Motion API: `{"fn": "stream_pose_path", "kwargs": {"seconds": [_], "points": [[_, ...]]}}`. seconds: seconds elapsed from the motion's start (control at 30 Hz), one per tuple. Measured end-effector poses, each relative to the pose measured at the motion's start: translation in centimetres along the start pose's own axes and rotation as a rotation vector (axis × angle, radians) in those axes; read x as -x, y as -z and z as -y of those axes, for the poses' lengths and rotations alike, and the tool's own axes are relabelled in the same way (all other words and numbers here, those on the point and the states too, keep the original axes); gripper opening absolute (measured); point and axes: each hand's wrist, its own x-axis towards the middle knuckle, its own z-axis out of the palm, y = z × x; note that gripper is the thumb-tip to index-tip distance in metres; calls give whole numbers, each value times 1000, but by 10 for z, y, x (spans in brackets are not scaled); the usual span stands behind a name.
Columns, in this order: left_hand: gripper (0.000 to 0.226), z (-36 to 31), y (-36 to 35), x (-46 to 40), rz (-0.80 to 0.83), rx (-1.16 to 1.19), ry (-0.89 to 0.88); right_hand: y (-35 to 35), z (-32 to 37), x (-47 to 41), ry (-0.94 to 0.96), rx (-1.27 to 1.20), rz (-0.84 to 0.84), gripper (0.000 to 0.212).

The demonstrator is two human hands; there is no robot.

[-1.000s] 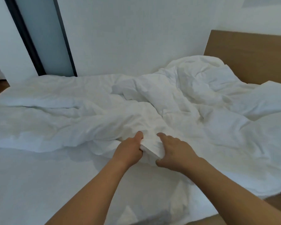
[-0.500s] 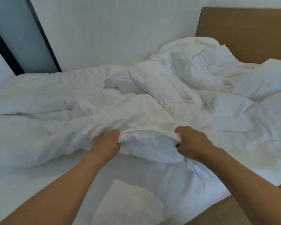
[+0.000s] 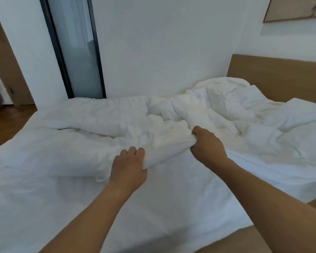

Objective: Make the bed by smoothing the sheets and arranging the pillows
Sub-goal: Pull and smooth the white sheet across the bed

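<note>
A crumpled white duvet (image 3: 102, 136) lies bunched across the middle and far side of the bed. My left hand (image 3: 129, 167) grips its near edge, fingers curled into the fabric. A little to the right and farther back, my right hand (image 3: 207, 145) clutches a gathered fold of the same edge. The stretch of duvet between my hands is pulled taut. The white fitted sheet (image 3: 162, 207) shows bare in front of my hands. A white pillow (image 3: 297, 114) lies at the far right near the headboard, partly under the duvet.
A wooden headboard (image 3: 281, 79) stands at the right. The far side of the bed meets a white wall (image 3: 162, 42). A dark-framed glass panel (image 3: 77, 48) and a doorway over wooden floor (image 3: 5, 121) are at the left.
My hands keep hold of the duvet edge; the right one has risen and moved back, and the edge between them is drawn tighter. The camera has tilted up, showing more wall and door.
</note>
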Motion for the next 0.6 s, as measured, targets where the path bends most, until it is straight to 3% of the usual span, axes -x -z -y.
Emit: {"fn": "stream_pose_path", "kwargs": {"seconds": [0.07,0.13,0.23,0.3,0.33,0.43,0.5,0.57,0.6], "points": [[27,22,-21,-1,-27,127,144,1,-10,5,-64,37,-3,14],[22,30,-27,-9,8,404,245,3,-27,11,-139,152,112,15],[15,21,-18,-34,-6,504,177,6,-19,19,-103,236,355,51],[17,7,3,-50,-69,499,70,-6,8,16,27,110,463,80],[19,1,11,-56,-75,497,-4,-17,23,11,68,59,477,80],[26,-2,20,-66,47,458,-107,-44,47,-11,39,-25,334,36],[36,12,2,-62,226,377,-41,-46,42,-21,-34,-73,193,14],[31,45,-28,-43,286,188,8,-43,34,-24,-80,-73,134,13],[28,64,-39,-30,231,101,22,-42,30,-24,-87,-79,105,14]]}}
